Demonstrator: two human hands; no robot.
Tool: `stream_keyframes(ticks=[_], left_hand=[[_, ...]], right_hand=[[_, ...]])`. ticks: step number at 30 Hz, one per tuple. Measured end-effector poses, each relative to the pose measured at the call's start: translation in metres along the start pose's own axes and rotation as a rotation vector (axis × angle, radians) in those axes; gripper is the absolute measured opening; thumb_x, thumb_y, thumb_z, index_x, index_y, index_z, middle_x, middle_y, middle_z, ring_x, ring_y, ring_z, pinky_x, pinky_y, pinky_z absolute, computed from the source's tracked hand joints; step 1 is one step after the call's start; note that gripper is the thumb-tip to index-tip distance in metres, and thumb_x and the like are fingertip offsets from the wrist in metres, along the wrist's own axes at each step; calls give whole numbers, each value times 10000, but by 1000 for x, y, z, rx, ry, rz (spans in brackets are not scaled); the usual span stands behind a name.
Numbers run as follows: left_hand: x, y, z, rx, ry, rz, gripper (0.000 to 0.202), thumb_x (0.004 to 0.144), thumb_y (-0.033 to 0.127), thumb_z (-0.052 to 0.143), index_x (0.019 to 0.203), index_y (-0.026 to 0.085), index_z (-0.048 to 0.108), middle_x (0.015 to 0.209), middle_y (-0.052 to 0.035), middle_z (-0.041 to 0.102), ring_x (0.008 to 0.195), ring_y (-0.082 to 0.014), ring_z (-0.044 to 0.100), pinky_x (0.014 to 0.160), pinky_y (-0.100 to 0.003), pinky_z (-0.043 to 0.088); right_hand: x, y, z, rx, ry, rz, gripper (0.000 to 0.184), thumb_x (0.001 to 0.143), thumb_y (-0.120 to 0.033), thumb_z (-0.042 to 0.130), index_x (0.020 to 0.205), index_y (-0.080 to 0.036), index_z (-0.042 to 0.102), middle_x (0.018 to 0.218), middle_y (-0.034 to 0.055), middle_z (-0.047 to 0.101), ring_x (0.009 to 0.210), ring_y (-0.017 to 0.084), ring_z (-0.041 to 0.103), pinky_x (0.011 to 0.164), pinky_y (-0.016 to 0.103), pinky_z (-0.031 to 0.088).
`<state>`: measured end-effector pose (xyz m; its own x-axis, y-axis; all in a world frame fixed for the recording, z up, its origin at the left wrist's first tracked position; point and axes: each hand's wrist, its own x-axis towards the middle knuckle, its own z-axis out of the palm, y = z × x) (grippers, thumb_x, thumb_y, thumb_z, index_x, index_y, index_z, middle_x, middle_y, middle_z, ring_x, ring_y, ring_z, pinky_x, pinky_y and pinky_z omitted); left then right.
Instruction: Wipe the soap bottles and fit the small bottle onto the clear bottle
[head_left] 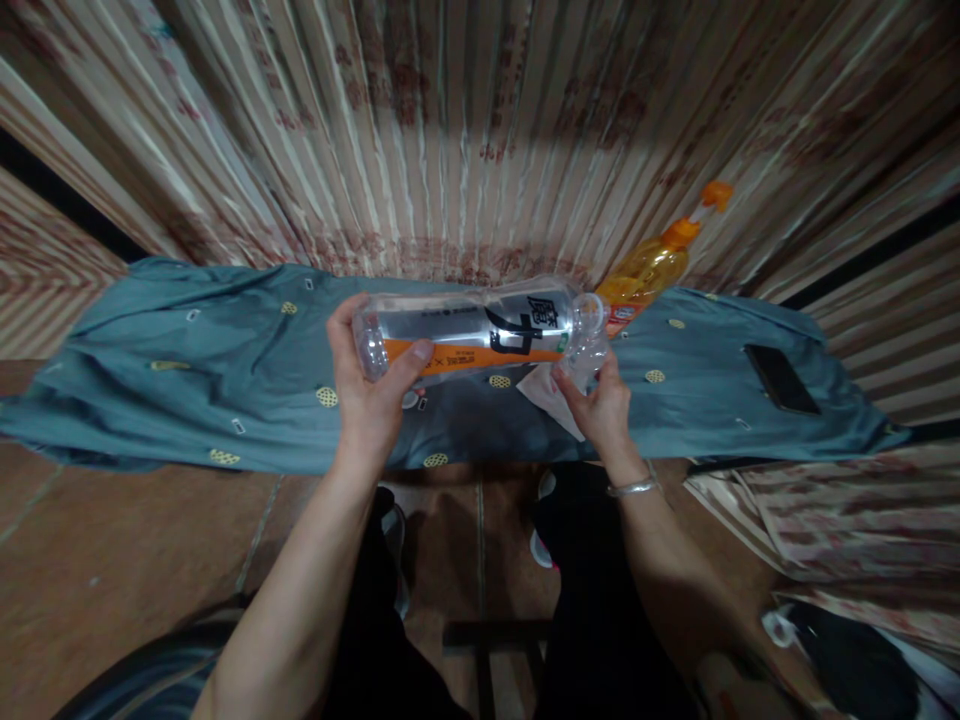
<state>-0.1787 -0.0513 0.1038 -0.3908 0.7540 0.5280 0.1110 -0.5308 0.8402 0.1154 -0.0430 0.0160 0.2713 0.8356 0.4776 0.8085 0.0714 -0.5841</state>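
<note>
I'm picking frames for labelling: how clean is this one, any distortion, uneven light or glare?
Head view: strong fisheye bend, the curtain folds fan outward and the teal cloth bows; light pools mid-curtain, corners fall dark; the clear bottle between left hand and right hand shows soft glints, label legible; the frame edges smear.
</note>
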Motion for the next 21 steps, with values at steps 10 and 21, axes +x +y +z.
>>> stream_keyframes(ticks=[10,21], left_hand=[[0,-2,-1,-24,-17,-2,700,666,608,883,1203,273,585,1077,-21,585,1009,-212,609,960,-388,542],[-2,-3,-2,-19,-24,-21,675,685,585,876,1212,289,576,1095,-22,581,1042,-222,600,983,-397,531]], right_hand=[[0,2,1,2,-3,-2,778,864,-680,660,1426,-154,547,1188,200,789,1000,367,769,858,493,610],[0,0,1,-3,14,-18,804,866,-708,641,1435,-146,556,1145,194,795,945,356,763,835,487,603]])
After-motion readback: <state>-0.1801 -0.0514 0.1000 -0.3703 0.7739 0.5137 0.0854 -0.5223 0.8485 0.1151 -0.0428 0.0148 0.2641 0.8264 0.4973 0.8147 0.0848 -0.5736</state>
